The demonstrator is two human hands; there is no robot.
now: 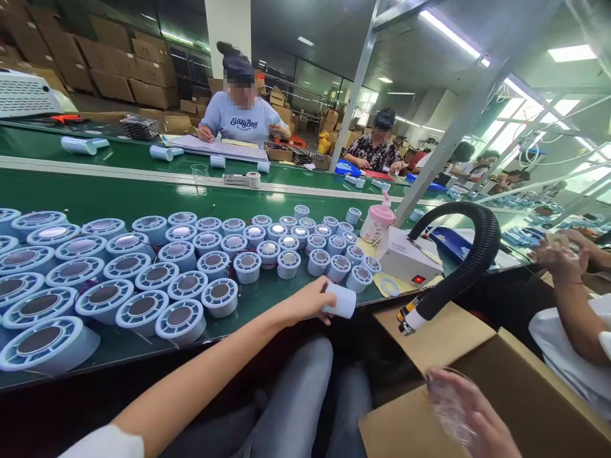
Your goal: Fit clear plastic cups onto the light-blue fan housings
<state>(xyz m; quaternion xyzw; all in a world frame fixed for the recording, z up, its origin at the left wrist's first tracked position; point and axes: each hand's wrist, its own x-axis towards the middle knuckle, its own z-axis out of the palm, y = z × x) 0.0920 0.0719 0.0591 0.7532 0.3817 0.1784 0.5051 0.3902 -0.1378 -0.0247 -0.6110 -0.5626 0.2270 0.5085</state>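
At the table's near edge my left hand (308, 301) is closed around a light blue cylindrical housing (342, 301), tipped on its side. My right hand (482, 413), lower right, grips a clear plastic piece (451, 407) above an open cardboard box (529, 388); motion blurs it, and its exact kind is unclear. Many light blue round housings (219, 292) with spoked rims and dark or shiny discs stand in rows left of my left hand. A black flexible hose (470, 267) with a metal and yellow tip (408, 316) curves down between my hands, attached to a white box (408, 254) with a red switch.
A pink-lidded cup (379, 219) stands behind the white box. Across the green table (119, 184), a person in a light blue top (243, 121) works; others sit farther right. A co-worker's hands (561, 254) are at the right. A metal post (429, 165) rises beyond the cup.
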